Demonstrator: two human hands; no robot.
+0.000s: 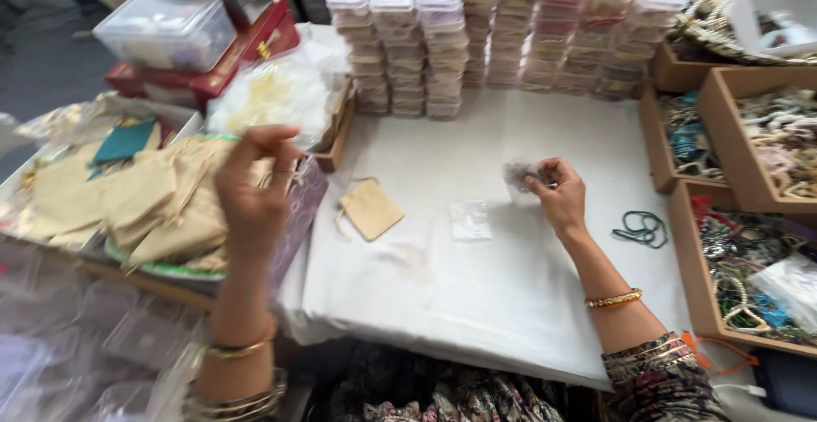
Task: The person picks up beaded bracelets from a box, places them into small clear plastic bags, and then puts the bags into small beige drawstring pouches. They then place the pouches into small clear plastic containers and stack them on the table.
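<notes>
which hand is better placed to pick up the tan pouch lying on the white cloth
Left, probably. The left hand is raised just beside the tan pouch and looks free, while the right hand already pinches a small clear bag farther away.

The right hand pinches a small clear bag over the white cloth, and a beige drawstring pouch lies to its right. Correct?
Not quite. In the head view the beige drawstring pouch lies left of the right hand, not right. The rest stands: small clear bag pinched over the white cloth.
</notes>
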